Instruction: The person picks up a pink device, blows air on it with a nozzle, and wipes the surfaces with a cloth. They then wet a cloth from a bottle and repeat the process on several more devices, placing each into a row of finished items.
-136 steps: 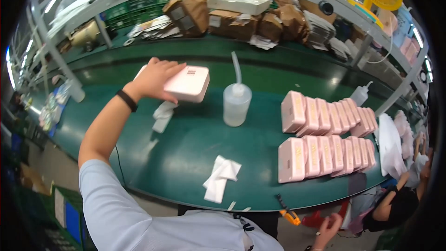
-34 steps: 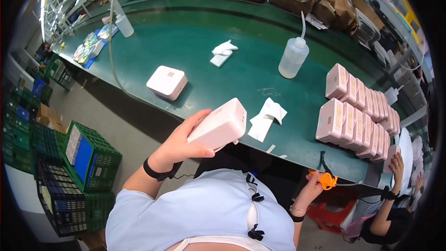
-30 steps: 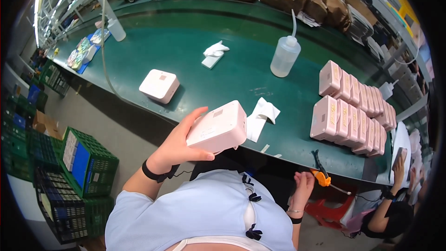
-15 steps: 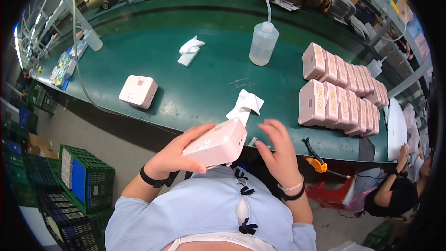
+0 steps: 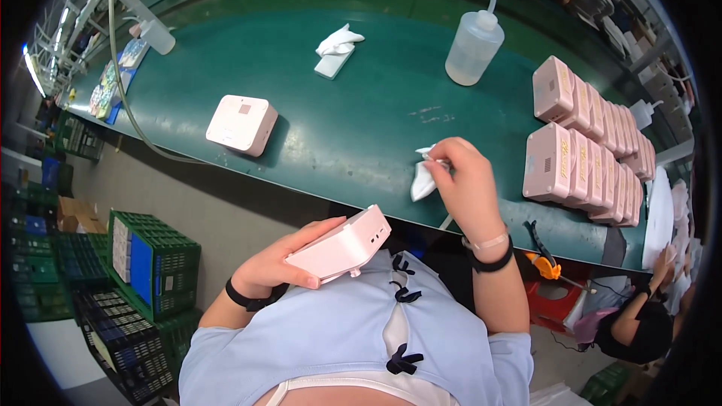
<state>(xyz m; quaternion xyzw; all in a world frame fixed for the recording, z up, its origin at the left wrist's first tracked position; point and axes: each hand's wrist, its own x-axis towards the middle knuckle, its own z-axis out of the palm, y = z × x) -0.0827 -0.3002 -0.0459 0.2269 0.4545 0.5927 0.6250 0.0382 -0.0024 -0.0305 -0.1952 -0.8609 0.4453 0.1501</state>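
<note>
My left hand is closed around a pink box-shaped device, tilted in front of my body off the table's near edge. Small dark ports and a little knob show on its sides. With my right hand I pinch a crumpled white cloth, lifted at the near side of the green table. A second pink device lies flat to the left. Two rows of similar pink devices stand packed together on the right.
A clear squeeze bottle with a bent spout stands farther back. Another white cloth rests on a small white block. An orange-handled tool hangs at the near right edge. Green crates stand at floor left; a co-worker sits right.
My right hand has gone from open above the table to pinching the white cloth, which is now bunched up. The pink device in my left hand has turned slightly. The whole view has shifted.
</note>
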